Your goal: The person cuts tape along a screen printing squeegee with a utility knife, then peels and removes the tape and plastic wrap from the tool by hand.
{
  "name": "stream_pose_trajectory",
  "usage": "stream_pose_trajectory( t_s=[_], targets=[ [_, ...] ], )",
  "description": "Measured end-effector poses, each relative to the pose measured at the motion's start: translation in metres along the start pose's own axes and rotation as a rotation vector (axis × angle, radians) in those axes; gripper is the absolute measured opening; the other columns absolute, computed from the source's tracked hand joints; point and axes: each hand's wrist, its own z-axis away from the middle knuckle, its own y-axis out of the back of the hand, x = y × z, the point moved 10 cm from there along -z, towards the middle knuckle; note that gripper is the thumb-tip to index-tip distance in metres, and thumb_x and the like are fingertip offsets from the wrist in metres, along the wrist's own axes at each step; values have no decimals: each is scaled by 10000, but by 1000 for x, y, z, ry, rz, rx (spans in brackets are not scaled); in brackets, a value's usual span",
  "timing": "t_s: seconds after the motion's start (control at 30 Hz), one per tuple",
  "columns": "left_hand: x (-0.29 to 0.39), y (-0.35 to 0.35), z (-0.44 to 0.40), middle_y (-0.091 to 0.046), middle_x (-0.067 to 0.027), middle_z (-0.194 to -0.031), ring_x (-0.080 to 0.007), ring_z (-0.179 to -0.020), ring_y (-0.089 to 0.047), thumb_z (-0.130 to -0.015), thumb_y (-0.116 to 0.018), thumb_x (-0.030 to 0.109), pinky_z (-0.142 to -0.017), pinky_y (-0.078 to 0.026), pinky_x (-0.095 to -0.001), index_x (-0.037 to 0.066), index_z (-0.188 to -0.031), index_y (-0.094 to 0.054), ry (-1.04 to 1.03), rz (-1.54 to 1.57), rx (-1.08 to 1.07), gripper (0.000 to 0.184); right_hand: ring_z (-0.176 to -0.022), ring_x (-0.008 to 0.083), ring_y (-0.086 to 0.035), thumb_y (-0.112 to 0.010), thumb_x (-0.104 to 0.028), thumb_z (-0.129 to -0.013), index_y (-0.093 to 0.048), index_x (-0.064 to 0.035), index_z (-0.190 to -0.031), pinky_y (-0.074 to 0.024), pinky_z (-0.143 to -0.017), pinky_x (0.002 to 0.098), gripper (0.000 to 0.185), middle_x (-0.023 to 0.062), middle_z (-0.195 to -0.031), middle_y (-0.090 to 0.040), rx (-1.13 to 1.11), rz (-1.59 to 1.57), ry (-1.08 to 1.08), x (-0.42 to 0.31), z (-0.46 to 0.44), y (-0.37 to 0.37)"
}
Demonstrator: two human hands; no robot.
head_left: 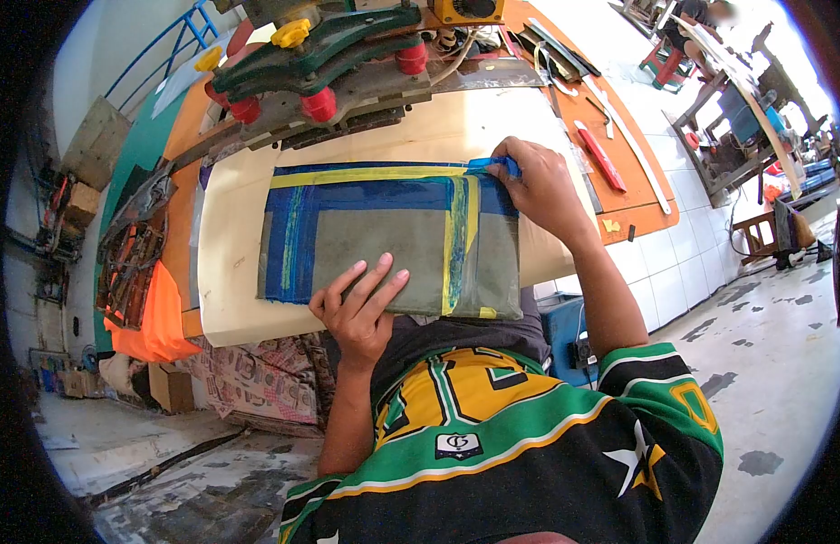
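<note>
A flat grey panel [384,240] with blue and yellow strips along its edges lies on a cream sheet [225,263]. My left hand [361,304] rests on the panel's near edge, its fingers spread and flat, holding nothing. At the panel's far right corner my right hand [538,186] pinches a small blue piece [491,166], which touches the end of the yellow strip along the top edge. The fingertips partly hide that piece.
A green machine [325,59] with red and yellow knobs stands beyond the sheet. A red cutter [601,159] and strips lie on the orange board [651,204] at right. Metal parts [135,249] sit at left. A person [687,36] is far off at upper right.
</note>
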Motion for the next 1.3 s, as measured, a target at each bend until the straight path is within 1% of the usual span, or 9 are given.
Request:
stream_pose_trajectory(
  t_s=[0.13, 0.2, 0.4, 0.63, 0.83, 0.93, 1.0, 1.1, 1.3],
  targets=[
    [-1, -1, 2, -723, 84, -1313, -174, -1233, -568, -724, -615, -8, -1045, -326, -386, 270, -1129, -808, -11, 1, 11, 528, -714, 273, -659, -706, -157, -954, -660, -26, -996, -502, -666, 394, 144, 131, -815, -692, -28, -89, -139, 25, -3, 1],
    [-2, -2, 2, -720, 83, -1320, -177, -1231, -569, -723, -616, -7, -1051, -328, -387, 271, -1134, -806, -3, -2, -11, 531, -670, 139, -612, -714, -183, -971, -679, -28, -1002, -480, -619, 308, 163, 72, -815, -708, -56, -253, -235, 41, -3, -1],
    [0, -3, 1, -715, 83, -1329, -178, -1235, -567, -721, -625, -5, -1064, -326, -389, 274, -1148, -801, -8, -5, -25, 540, -612, 71, -580, -714, -182, -979, -670, -5, -951, -469, -556, 251, 184, 26, -705, -626, 94, -689, -495, 66, 16, -11],
    [0, -4, 2, -709, 82, -1344, -177, -1247, -565, -719, -638, -9, -1060, -330, -384, 281, -1171, -795, -13, -16, -37, 559, -594, 81, -574, -685, -179, -1003, -612, -11, -971, -471, -550, 263, 186, 29, -726, -621, 280, -745, -566, 85, 35, -6],
    [-1, -5, 3, -706, 77, -1352, -179, -1251, -566, -733, -637, 3, -1053, -328, -381, 283, -1174, -795, -19, -22, -21, 546, -709, 143, -624, -604, -170, -1050, -589, -33, -1035, -494, -631, 342, 139, 79, -814, -627, 545, -180, -578, 123, 60, 64],
    [1, -6, 2, -701, 73, -1361, -181, -1256, -564, -736, -633, 4, -1051, -325, -388, 277, -1178, -793, -15, -29, -34, 543, -676, 68, -589, -618, -251, -1063, -585, -33, -1089, -486, -583, 243, 222, 29, -830, -603, 546, -165, -555, 125, 69, 88],
    [0, -5, 0, -718, 118, -1318, -139, -1218, -563, -834, -681, 55, -991, -311, -361, 320, -1175, -799, 4, -32, -21, 448, -792, 75, -625, -629, -229, -1051, -590, -22, -1168, -517, -680, 235, 241, 40, -899, -634, 477, -462, -578, 118, 71, 82],
    [-1, -5, -1, -701, 104, -1348, -152, -1240, -551, -785, -683, 30, -1013, -301, -373, 309, -1186, -792, 25, -19, -55, 501, -917, 113, -634, -601, -161, -1036, -606, -17, -1172, -532, -776, 260, 197, 94, -1033, -660, 478, -975, -551, 106, 69, 68],
    [3, -1, -16, -639, 74, -1428, -194, -1312, -520, -686, -672, -1, -1084, -274, -395, 289, -1228, -759, 129, 56, -190, 620, -1176, 275, -596, -506, -135, -983, -491, -34, -1325, -497, -1003, 420, 356, 164, -1127, -652, 468, -1076, -462, 104, 64, 62]
  ],
)
